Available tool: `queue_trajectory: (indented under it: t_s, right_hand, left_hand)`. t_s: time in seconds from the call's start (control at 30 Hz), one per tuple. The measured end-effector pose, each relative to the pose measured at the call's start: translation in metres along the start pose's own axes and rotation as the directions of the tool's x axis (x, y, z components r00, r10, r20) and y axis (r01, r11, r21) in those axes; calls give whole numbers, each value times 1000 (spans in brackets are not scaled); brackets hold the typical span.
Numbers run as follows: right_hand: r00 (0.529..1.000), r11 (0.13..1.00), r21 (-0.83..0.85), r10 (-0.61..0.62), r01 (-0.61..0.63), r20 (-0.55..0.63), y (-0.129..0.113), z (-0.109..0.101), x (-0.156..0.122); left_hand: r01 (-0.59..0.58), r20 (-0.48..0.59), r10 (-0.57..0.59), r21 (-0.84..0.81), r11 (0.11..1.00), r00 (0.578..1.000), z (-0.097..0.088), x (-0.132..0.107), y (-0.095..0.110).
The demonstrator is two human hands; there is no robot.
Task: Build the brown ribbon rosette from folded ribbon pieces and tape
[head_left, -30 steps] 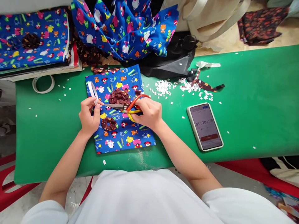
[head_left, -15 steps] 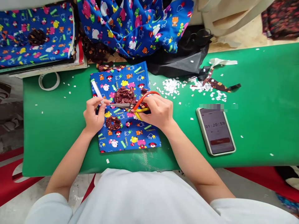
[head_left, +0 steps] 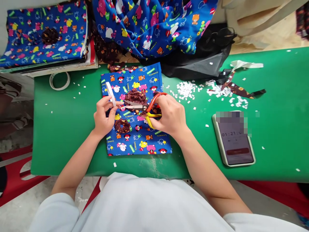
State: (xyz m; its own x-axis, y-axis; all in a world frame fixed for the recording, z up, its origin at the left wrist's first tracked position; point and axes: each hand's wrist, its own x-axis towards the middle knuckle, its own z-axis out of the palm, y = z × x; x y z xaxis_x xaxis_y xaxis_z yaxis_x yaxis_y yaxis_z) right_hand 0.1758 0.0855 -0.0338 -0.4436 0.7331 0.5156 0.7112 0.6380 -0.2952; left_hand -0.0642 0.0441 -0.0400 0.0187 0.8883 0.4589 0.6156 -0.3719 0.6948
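My left hand [head_left: 104, 116] pinches a narrow white strip [head_left: 110, 93] between thumb and fingers, its free end standing up toward the far side. In my right hand [head_left: 171, 114] are scissors [head_left: 145, 108] with red and yellow handles. Their blades are parted and point left at my left fingertips. Both hands hover over a folded blue cartoon-print cloth [head_left: 135, 146]. On the cloth lie a pile of small dark brown patterned pieces [head_left: 135, 96] and a ring of similar brown pieces [head_left: 122, 126] nearer me.
A tape roll [head_left: 59, 81] lies left on the green table [head_left: 72, 135]. White bits [head_left: 187, 89] and brown scraps [head_left: 241, 90] are scattered right, beyond a phone [head_left: 233, 138]. Bunched blue fabric [head_left: 154, 29] and black material [head_left: 198, 64] line the back; another blue cloth [head_left: 45, 48] rests on papers.
The scissor blades have opened from nearly closed. The white strip stands more upright at my left fingers. The whole view has shifted, so the table things appear farther right.
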Motion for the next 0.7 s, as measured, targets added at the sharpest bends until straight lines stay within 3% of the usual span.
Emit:
queue_trajectory:
  t_s: [0.1, 0.33, 0.7]
  right_hand:
    - [999, 999, -24, -49, 49, -2, 0, -1, 1]
    - [998, 995, -76, -67, 67, 8, -1, -1, 1]
    - [996, 992, -98, -82, 86, 42, -3, 0, 1]
  left_hand:
    - [-75, -12, 75, -41, 996, 997, 1, 0, -3]
    - [-123, 30, 130, -170, 978, 991, 0, 3, -2]
    - [-241, 46, 250, -144, 960, 967, -2, 2, -7]
